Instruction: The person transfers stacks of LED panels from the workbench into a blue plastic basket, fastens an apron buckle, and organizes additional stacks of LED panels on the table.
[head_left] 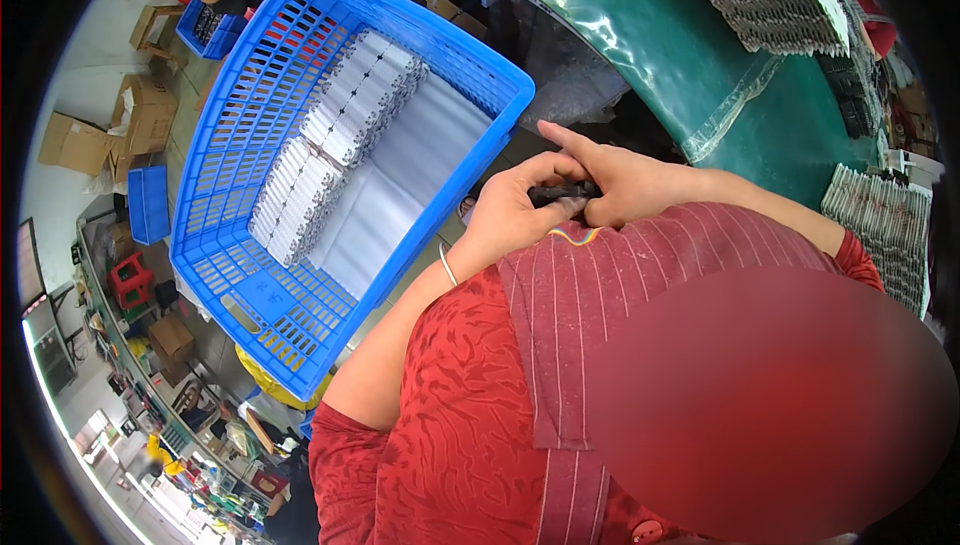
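Head view: my left hand (513, 213) and right hand (625, 183) close together on 1 small dark part (562, 193), held at my chest (mostly hidden by fingers, so its shape is unclear). Just left sits a blue slotted plastic crate (262, 85) holding ridged white packs (340, 135) on white lining
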Tool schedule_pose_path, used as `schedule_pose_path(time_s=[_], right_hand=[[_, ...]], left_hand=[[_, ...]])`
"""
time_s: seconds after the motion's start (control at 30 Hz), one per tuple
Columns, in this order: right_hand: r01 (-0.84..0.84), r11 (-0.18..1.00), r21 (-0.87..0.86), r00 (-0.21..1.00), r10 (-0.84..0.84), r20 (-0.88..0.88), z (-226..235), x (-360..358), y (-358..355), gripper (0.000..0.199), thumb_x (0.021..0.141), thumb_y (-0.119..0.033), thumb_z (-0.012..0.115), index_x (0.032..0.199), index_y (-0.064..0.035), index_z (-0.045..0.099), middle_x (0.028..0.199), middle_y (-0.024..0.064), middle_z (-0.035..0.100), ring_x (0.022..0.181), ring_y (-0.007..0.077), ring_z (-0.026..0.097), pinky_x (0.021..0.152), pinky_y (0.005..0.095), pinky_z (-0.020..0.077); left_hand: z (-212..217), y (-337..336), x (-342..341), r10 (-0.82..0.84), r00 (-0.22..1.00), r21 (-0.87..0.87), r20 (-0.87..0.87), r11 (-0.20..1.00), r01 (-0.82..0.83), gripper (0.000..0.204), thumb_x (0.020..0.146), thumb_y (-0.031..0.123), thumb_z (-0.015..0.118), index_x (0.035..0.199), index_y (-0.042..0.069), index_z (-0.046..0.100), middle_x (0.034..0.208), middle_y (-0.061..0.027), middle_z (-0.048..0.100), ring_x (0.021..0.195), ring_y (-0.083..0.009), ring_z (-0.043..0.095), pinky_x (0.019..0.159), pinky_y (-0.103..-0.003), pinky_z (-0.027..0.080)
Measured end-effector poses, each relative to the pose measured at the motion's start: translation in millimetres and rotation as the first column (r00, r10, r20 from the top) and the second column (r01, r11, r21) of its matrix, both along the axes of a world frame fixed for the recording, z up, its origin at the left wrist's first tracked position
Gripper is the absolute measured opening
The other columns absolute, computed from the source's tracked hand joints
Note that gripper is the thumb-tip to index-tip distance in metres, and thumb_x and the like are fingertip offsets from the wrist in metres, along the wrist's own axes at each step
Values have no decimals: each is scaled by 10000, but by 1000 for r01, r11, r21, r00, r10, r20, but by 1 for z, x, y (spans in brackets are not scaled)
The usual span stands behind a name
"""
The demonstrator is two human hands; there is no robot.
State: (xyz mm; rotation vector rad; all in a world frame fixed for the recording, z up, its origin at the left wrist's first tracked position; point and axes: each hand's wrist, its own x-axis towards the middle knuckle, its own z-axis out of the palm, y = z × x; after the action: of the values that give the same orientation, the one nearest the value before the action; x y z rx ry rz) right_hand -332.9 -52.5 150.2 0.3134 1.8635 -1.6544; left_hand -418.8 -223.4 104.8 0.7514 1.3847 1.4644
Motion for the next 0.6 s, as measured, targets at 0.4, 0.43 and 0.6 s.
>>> schedule_pose_path(time_s=[0.4,0.43,0.6], right_hand=[[-113,979,169,986,131,-99,7,3,9,764,739,6,597,1443,-32,302,1024,126,612,741,170,630,634,289,520],[-139,960,245,967,184,-174,0,8,17,679,750,-42,648,1375,-26,384,1029,122,617,781,176,634,686,306,523],[-312,907,284,944,330,-17,34,15,43,398,813,-280,728,1072,-2,610,839,111,640,782,201,609,698,324,478]], left_hand=[[8,-6,1,-77,997,-220,-16,973,71,231,869,56,673,1094,31,628,973,-16,655,883,-85,621,788,-246,502],[8,-5,1,-73,993,-173,-92,983,56,224,865,62,679,1083,33,632,954,-8,650,861,-75,612,765,-236,492],[11,-11,5,-20,989,-182,-149,983,-8,221,856,72,694,1067,40,637,898,13,637,807,-54,584,709,-219,460]])
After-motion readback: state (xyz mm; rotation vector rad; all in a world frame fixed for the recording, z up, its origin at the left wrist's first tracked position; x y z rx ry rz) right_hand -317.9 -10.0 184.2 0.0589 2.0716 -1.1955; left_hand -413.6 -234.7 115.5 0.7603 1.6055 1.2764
